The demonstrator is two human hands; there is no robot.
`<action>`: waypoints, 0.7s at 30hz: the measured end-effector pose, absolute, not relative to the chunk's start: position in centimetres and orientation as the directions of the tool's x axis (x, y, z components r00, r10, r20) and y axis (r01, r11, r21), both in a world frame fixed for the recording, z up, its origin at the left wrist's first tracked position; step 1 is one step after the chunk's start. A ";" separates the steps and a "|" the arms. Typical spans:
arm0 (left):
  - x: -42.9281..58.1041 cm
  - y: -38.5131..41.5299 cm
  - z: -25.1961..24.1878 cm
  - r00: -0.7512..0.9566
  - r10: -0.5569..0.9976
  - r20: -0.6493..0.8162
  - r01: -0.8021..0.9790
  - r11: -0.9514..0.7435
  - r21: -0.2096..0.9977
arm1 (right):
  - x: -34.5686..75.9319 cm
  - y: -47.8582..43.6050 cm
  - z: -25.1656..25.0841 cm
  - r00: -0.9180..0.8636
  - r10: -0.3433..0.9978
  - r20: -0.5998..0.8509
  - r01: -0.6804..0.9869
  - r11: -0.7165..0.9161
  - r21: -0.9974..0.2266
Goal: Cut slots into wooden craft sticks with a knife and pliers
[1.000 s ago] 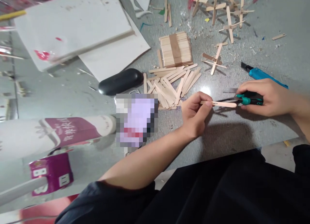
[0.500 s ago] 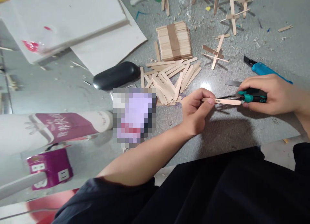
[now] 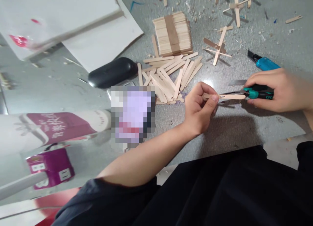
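Between its thumb and fingers, my left hand (image 3: pixel 198 112) pinches a wooden craft stick (image 3: pixel 234 97) that has a small slot cut near its middle. My right hand (image 3: pixel 285 90) is wrapped round green-and-black needle-nose pliers (image 3: pixel 253 94). Their jaws reach to the slot, beside my left thumb; whether they bite the wood is hard to see. A flat metal blade (image 3: pixel 236 82) sticks out from beside my right fingers, its other end hidden. Just beyond that hand lies a blue utility knife (image 3: pixel 267 63). Crossed craft sticks (image 3: pixel 219 50) stand on the table farther off.
Loose craft sticks (image 3: pixel 168 79) lie in a pile left of my hands, behind them a banded bundle (image 3: pixel 179 33). A black case (image 3: pixel 113 72), a blurred-out phone (image 3: pixel 135 108), a white bottle (image 3: pixel 66 126), a purple power strip (image 3: pixel 51 167) and white boards (image 3: pixel 73 10) occupy the left.
The pliers' jaws and the stick's slot have come closer to my left thumb, and the stick has tilted slightly. The view has shifted a little; both hands keep their holds.
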State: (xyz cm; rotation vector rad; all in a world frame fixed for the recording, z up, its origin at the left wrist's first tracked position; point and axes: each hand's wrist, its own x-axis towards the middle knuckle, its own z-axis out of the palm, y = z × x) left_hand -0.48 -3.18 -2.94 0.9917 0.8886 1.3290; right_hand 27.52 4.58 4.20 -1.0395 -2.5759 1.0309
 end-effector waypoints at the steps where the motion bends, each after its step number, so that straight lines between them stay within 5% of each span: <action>1: -0.5 -3.2 -2.9 0.055 0.998 0.032 -0.344 -0.011 0.939 | 27.5 4.6 4.2 -0.741 0.666 -0.088 0.543 0.516 -0.663; 21: -0.3 -3.3 -3.4 0.016 0.999 0.036 -0.323 -0.029 0.946 | 26.8 4.1 4.5 -0.718 0.676 -0.163 0.597 0.479 -0.644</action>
